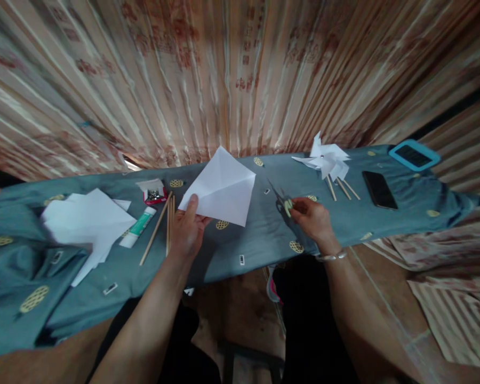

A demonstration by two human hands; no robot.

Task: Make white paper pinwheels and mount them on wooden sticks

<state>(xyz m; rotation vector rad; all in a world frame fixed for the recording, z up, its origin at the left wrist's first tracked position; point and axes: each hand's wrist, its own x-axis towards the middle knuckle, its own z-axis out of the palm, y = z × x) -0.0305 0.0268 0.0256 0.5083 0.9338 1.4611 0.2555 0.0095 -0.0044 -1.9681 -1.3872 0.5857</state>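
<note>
A square white sheet of paper (228,186) with crease lines is pinched at its lower left corner by my left hand (187,230), thumb on top and fingers beneath. My right hand (314,217) has its fingers closed on the light green handles of a pair of scissors (288,207). The scissors' dark blades point up and left, toward the paper but apart from it. Just left of my left hand lie several thin wooden sticks (156,229), partly behind the hand.
Left on the cloth-covered table (220,261) are a stack of white paper (84,216), a glue stick (138,228) and an open red box of small metal pieces (154,193). Paper pinwheels (328,159) on sticks, a black phone (379,190) and a blue-framed device (414,155) lie right. A curtain (240,74) hangs behind.
</note>
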